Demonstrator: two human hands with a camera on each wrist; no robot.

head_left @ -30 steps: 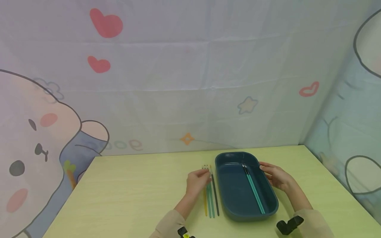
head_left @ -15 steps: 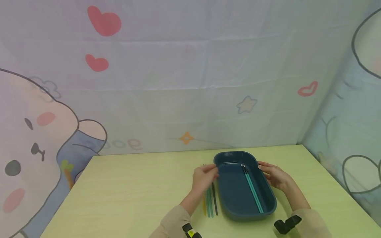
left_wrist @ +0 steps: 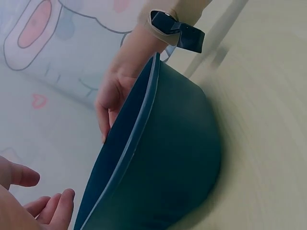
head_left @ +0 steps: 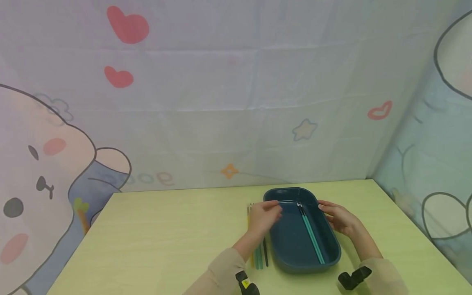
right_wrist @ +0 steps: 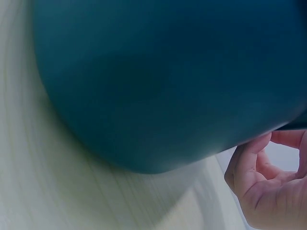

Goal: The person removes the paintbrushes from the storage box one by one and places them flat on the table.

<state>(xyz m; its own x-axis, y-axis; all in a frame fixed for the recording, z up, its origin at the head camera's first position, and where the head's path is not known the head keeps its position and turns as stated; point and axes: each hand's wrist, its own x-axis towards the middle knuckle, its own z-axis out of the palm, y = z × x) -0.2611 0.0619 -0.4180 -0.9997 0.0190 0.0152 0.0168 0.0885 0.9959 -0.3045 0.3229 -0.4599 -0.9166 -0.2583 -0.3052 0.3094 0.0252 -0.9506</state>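
Two bare hands at a glossy dark-blue, round-cornered tray (head_left: 291, 246) holding two slim teal paintbrushes (head_left: 312, 237).
Left hand (head_left: 264, 218), thumb and fingertips apart, hangs over the tray's left rim; its wrist partly blocks the view of yellow, green and dark paintbrushes (head_left: 257, 260) lying side by side just left of the tray. Right hand (head_left: 341, 219) pinches the right rim. Pale wood-grain tabletop (head_left: 177, 229); creased, cartoon-printed cloth backdrop (head_left: 206, 82) behind.
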